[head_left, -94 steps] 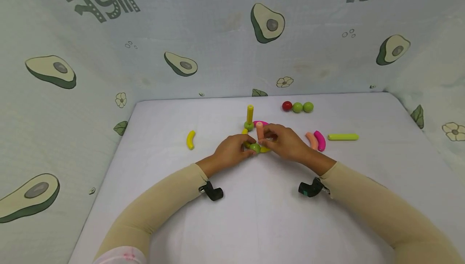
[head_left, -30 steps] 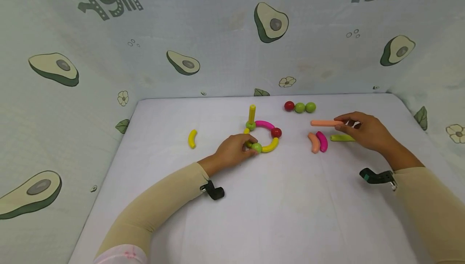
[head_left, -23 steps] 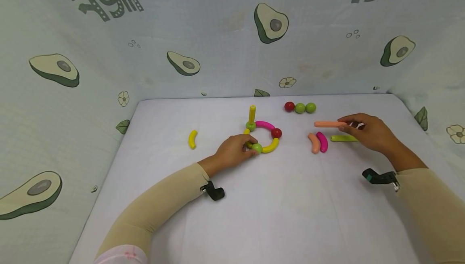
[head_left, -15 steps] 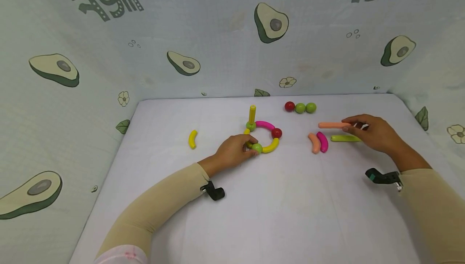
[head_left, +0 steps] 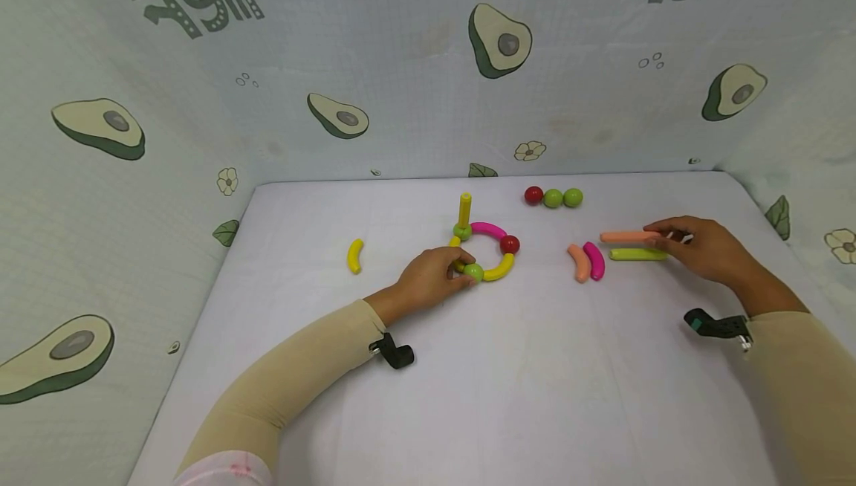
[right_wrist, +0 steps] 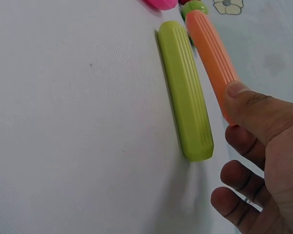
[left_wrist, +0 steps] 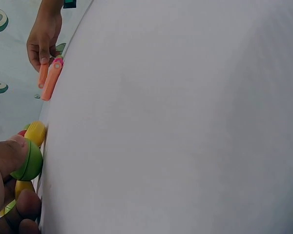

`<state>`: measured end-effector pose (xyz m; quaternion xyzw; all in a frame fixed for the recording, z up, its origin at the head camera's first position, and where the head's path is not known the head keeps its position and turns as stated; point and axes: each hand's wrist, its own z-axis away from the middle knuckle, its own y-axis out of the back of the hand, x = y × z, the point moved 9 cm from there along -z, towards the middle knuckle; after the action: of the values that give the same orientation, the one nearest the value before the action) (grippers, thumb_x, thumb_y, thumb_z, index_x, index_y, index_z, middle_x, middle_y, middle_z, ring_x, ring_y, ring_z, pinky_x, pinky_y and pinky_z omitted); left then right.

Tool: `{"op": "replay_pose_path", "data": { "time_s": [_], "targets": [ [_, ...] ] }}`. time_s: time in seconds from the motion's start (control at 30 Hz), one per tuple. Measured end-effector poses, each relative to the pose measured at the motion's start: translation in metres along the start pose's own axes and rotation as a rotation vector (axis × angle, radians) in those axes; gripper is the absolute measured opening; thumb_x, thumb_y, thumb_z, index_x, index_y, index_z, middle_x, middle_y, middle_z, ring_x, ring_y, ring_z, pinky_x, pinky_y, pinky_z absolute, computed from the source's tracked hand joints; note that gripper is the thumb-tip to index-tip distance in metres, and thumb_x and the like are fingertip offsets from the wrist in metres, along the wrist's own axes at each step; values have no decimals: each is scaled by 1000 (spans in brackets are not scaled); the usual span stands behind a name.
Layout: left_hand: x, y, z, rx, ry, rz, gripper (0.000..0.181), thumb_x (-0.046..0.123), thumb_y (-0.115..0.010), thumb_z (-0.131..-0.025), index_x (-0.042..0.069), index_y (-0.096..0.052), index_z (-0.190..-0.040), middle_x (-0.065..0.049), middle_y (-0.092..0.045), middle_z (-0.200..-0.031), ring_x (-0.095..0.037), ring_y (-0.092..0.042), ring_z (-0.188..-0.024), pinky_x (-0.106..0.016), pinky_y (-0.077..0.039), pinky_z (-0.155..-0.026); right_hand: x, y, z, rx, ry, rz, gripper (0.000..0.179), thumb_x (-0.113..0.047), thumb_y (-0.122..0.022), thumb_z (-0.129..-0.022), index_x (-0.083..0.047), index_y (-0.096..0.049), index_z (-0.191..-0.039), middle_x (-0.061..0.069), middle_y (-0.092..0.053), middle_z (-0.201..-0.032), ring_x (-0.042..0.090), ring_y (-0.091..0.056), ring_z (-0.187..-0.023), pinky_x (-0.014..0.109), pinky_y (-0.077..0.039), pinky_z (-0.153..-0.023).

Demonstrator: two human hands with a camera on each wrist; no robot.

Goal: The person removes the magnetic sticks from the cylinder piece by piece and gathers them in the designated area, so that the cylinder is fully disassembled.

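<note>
Ring looks closed, though your left hand hides part of it while pinching the front green ball; only one post is up, the yellow stick on the back green ball. Your right hand pinches the peach stick by one end just behind the lime stick, so both look unfitted. Also apparently left: loose red ball, two green balls beside it, peach arc, pink arc, and yellow arc off left
</note>
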<state>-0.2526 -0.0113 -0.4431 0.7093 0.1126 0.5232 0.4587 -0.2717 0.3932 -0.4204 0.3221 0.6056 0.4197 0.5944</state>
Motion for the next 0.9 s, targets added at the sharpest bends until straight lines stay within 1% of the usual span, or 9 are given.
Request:
{"op": "replay_pose_path", "data": {
  "time_s": [0.13,0.3,0.37,0.53,0.6,0.77,0.9],
  "targets": [
    [0,-1,0,-4,5,2,36,31,-78,-94,15,-71,-125,12,-65,-92,-9,-52,-69,-23,-43,-61,4,0,0,-5,-3,14,49,-38,-62,-104,2,-63,-131,29,-60,-115,44,-51,-103,45,-44,-71],
    [-1,-1,0,-4,8,8,36,31,-78,-94,15,-71,-125,12,-65,-91,-9,-52,-69,-23,-44,-61,7,-2,-1,-24,-11,20,51,-40,-59,-105,3,-62,-132,31,-59,-115,45,-50,-103,54,-44,-75],
    [-1,-1,0,-5,8,5,36,32,-78,-94,15,-71,-125,12,-65,-92,-9,-52,-69,-23,-43,-61,9,-3,-1,-32,-14,21,53,-41,-59,-105,4,-61,-132,30,-59,-115,44,-50,-102,53,-44,-75],
    [-1,-1,0,-11,2,4,36,32,-77,-94,15,-70,-126,12,-65,-92,-9,-52,-69,-22,-44,-61,13,-5,-3,-54,-20,25,54,-42,-57,-106,4,-60,-133,26,-60,-111,42,-50,-100,48,-43,-73],
    [-1,-1,0,-13,2,7,36,31,-77,-94,15,-70,-126,12,-65,-92,-9,-52,-69,-23,-43,-61,14,-5,-3,-63,-21,25,54,-43,-55,-106,3,-60,-134,25,-59,-110,41,-50,-99,48,-42,-74],
    [-1,-1,0,-15,6,8,36,31,-77,-94,15,-70,-126,12,-65,-93,-10,-52,-69,-23,-44,-61,15,-6,-4,-82,-20,20,54,-42,-53,-107,4,-59,-136,28,-59,-113,43,-49,-101,57,-43,-78],
    [-2,-1,0,-16,9,2,37,32,-77,-95,15,-70,-126,12,-65,-94,-9,-52,-70,-23,-44,-62,16,-7,-4,-102,-37,10,59,-45,-49,-108,4,-56,-139,30,-57,-119,44,-48,-105,62,-43,-83]
  ]
}}
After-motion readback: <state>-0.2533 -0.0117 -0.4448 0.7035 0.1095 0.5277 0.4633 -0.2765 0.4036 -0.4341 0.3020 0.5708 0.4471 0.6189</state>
